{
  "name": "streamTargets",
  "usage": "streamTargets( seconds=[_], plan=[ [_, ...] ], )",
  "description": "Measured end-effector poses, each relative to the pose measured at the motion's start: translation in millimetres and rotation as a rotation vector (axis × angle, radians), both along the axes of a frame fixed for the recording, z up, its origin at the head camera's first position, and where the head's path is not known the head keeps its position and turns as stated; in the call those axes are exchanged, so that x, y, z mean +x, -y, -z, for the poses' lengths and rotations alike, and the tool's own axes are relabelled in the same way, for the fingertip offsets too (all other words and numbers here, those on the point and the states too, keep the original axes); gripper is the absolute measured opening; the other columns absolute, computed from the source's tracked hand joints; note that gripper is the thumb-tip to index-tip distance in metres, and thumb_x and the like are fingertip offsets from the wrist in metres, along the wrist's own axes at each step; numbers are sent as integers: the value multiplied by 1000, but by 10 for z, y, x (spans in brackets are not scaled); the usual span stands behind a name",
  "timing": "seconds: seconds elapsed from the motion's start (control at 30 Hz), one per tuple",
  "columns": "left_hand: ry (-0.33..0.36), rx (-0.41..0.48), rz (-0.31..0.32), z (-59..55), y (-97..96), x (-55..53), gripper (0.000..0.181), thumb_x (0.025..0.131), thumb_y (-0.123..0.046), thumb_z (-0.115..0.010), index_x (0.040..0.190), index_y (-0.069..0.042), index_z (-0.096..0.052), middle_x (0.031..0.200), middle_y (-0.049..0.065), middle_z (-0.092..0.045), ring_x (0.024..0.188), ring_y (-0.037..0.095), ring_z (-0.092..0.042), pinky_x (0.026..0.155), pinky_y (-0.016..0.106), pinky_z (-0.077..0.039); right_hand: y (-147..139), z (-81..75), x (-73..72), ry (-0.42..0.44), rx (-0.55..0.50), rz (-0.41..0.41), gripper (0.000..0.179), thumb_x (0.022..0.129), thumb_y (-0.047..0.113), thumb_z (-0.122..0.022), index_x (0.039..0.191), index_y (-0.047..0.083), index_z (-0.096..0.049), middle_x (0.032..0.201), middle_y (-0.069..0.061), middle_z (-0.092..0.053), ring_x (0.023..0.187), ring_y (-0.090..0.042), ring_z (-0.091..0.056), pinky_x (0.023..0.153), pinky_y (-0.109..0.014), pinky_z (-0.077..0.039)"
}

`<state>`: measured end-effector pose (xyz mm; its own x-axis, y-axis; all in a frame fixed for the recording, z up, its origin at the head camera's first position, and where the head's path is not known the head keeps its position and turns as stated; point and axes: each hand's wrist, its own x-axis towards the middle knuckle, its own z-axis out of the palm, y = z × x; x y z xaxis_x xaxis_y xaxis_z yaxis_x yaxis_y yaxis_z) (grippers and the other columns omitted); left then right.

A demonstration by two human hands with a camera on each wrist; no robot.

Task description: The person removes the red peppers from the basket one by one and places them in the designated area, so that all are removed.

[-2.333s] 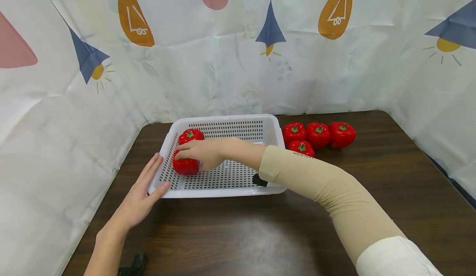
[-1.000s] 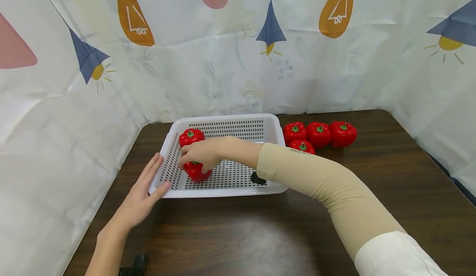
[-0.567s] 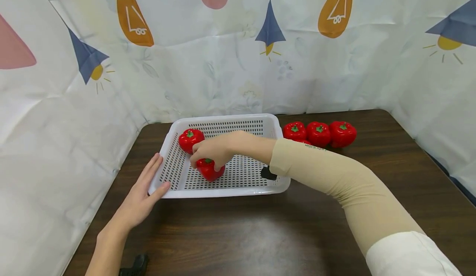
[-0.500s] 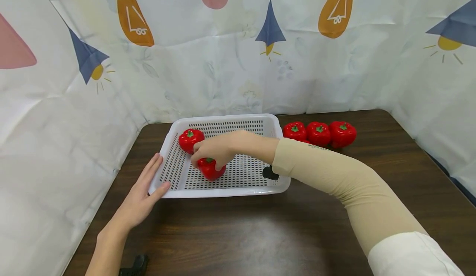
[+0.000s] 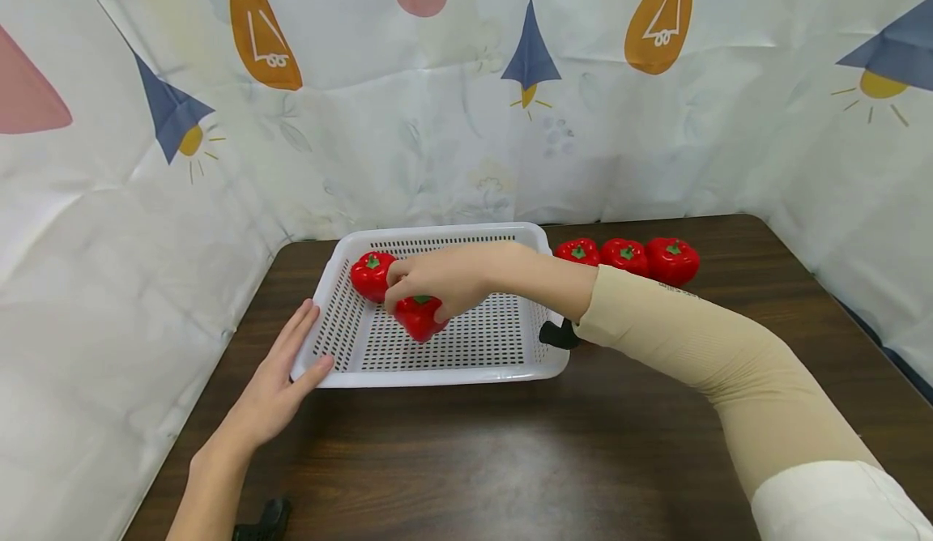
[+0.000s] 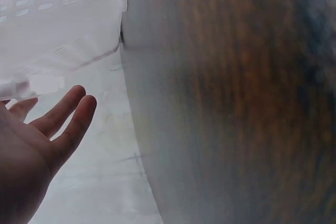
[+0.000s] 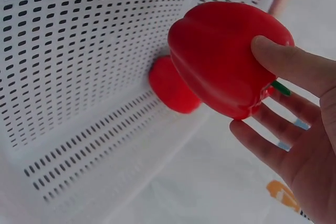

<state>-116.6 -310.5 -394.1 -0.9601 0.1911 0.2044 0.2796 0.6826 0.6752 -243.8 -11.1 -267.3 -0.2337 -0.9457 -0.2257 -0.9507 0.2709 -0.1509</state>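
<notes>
A red bell pepper (image 7: 226, 56) with a green stem is pinched between the thumb and fingers of my right hand (image 5: 455, 278), over the white perforated basket (image 5: 437, 379). Behind it, a second red bell pepper (image 5: 372, 276) sits in the basket's far left corner. That pepper (image 7: 170, 85) shows below the held one in the right wrist view. My left hand (image 5: 277, 379) rests with straight, spread fingers against the basket's left end. In the left wrist view those fingers (image 6: 76, 121) lie at the basket's rim.
Several more red bell peppers stand on the dark wooden table right of the basket, including one pepper (image 5: 671, 261) at the row's right end; my right sleeve (image 5: 678, 338) partly covers them. A black object (image 5: 266, 521) lies at the front left. A patterned white curtain (image 5: 452, 144) encloses the table.
My right hand has moved right and up from the basket's left side, carrying the near pepper with it. My left hand and the basket have stayed in place.
</notes>
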Motion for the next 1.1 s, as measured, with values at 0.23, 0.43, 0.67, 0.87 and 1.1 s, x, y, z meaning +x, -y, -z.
streamTargets(
  seconds=[0.23, 0.43, 0.67, 0.87, 1.1],
  plan=[
    [-5, -4, 0, 7, 0, -7, 79, 99, -27, -67, 165, -18, -25, 171, 4, -11, 150, 45, -20, 107, 78, -24, -210, -145, 35, 4, -79, -4, 61, 85, 21, -86, 140, 26, -61, 144, 1, -50, 131, -16, -43, 89, -22, -52],
    [-8, -4, 3, 4, 0, -10, 79, 99, -26, -67, 165, -18, -25, 171, 4, -11, 151, 44, -18, 108, 77, -23, -408, -212, 52, 9, -134, 1, 62, 84, 22, -88, 139, 23, -60, 141, 0, -51, 128, -16, -45, 88, -21, -52],
    [0, -12, 0, -9, -7, -12, 79, 99, -28, -66, 165, -19, -24, 172, 4, -10, 152, 44, -18, 108, 77, -24, -650, -255, 52, 49, -173, 44, 58, 84, 21, -87, 137, 21, -62, 138, -1, -52, 126, -16, -46, 87, -25, -55],
    [-11, -10, -1, -10, -3, -7, 78, 99, -26, -66, 165, -18, -25, 171, 3, -11, 152, 43, -18, 109, 77, -23, -780, -311, 53, 81, -184, 84, 56, 85, 19, -86, 136, 22, -62, 140, -1, -50, 125, -17, -47, 87, -28, -56],
    [-10, -9, -2, 2, -10, -6, 78, 99, -26, -66, 165, -17, -25, 171, 5, -12, 152, 43, -18, 110, 76, -22, -909, -343, 52, 77, -213, 97, 58, 84, 19, -87, 136, 22, -63, 140, -1, -51, 125, -18, -48, 87, -31, -57]
  ],
)
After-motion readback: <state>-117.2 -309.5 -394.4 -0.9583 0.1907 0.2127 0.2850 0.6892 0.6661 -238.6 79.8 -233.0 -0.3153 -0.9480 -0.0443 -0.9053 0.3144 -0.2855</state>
